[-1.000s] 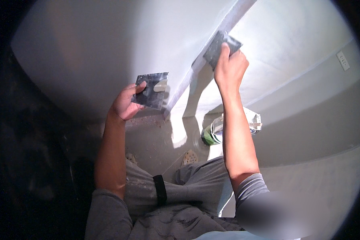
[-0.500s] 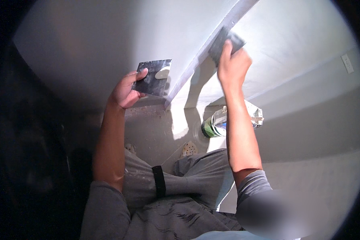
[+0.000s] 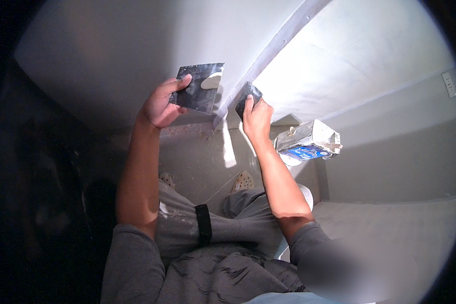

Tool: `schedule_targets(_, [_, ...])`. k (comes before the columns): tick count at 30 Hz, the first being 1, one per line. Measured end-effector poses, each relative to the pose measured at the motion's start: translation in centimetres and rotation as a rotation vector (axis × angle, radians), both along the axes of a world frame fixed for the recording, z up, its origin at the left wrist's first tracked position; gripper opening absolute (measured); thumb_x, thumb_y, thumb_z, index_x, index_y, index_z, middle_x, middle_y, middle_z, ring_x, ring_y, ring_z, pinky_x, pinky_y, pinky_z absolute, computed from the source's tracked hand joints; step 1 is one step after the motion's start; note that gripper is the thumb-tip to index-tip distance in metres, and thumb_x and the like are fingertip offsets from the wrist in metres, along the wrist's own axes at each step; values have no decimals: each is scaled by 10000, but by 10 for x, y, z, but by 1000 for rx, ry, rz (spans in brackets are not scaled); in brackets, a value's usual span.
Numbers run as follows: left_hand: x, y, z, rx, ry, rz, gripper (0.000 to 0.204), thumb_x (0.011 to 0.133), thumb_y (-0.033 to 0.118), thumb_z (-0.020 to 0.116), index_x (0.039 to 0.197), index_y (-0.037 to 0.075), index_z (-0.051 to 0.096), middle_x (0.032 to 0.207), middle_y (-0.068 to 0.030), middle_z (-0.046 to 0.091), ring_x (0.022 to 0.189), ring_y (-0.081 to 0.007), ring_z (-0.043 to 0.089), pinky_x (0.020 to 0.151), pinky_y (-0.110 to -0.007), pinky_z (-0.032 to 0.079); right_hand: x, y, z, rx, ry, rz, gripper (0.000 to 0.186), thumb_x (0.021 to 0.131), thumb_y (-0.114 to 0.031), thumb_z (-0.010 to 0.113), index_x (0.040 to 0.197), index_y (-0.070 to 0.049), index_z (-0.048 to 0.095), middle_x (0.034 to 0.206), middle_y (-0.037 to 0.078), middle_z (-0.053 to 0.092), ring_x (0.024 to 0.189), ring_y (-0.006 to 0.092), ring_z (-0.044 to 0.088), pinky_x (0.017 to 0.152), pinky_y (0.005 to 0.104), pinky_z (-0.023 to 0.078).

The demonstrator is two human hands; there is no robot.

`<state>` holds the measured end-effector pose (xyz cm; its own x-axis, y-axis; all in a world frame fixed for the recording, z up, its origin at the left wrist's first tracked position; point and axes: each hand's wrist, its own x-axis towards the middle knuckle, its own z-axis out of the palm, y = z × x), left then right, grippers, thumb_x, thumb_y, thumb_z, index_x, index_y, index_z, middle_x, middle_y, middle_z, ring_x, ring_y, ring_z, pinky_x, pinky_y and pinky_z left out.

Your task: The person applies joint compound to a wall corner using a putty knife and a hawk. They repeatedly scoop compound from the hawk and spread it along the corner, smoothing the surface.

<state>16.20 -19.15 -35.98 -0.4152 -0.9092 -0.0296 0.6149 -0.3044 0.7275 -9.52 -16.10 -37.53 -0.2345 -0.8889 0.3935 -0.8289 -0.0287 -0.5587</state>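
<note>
My left hand (image 3: pixel 159 104) grips a square, dark metal plate (image 3: pixel 197 96) with a blob of pale paste on it, raised in front of the wall (image 3: pixel 111 40). Lower and to the right, my right hand (image 3: pixel 257 114) is closed on another dark blade (image 3: pixel 243 99), which is at the pale strip (image 3: pixel 283 38) running diagonally along the wall's edge. I cannot tell whether the blade touches it.
A bucket-like container with a blue label (image 3: pixel 299 152) and crumpled white top sits below right. My feet in perforated clogs (image 3: pixel 242 181) are on the grey floor (image 3: pixel 197 172). A socket plate (image 3: pixel 448 83) is on the right wall (image 3: pixel 385 167).
My right hand, with its blade, has moved down and left along the strip. My left hand and plate have risen slightly in the picture. More of the container now shows beside my right forearm.
</note>
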Motion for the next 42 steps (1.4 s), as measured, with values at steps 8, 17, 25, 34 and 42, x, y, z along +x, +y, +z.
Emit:
schedule_targets(8, [6, -3, 0, -24, 45, -59, 297, 999, 309, 676, 1114, 37, 642, 910, -40, 716, 723, -77, 667, 532, -205, 458, 6, -16, 15, -63, -34, -45, 324, 986, -150, 576, 888, 149, 649, 741, 355, 630, 793, 532, 660, 742, 545, 512])
schedule_targets(17, [-1, 1, 12, 9, 99, -109, 318, 990, 291, 684, 1140, 16, 632, 1022, -88, 719, 909, -176, 710, 747, -332, 593, 3, -19, 34, -73, -35, -85, 375, 998, -196, 568, 870, 147, 650, 827, 385, 638, 852, 535, 661, 782, 562, 511])
schedule_targets(25, [3, 0, 10, 1, 120, -176, 272, 1040, 201, 568, 1187, -16, 639, 1147, -141, 713, 1055, -253, 698, 943, -455, 544, -60, 46, -46, 698, -117, 494, 222, 820, -142, 690, 951, 36, 678, 760, 192, 706, 617, 251, 699, 646, 378, 573])
schedule_targets(34, [-25, 53, 63, -2, 224, 7, 315, 1031, 191, 585, 1232, -51, 611, 1119, -151, 723, 987, -242, 725, 824, -364, 592, -103, 88, 43, 382, -767, 386, 270, 892, -50, 696, 1127, 78, 665, 977, 116, 739, 877, 167, 697, 796, 304, 544])
schedule_targets(42, [-42, 107, 122, -7, 229, 110, 305, 967, 149, 610, 1206, -40, 627, 1109, -149, 730, 983, -263, 732, 841, -408, 595, -116, 129, 107, -9, -1607, 394, 292, 947, -102, 686, 1217, -23, 609, 1096, 85, 717, 964, 194, 719, 816, 325, 596])
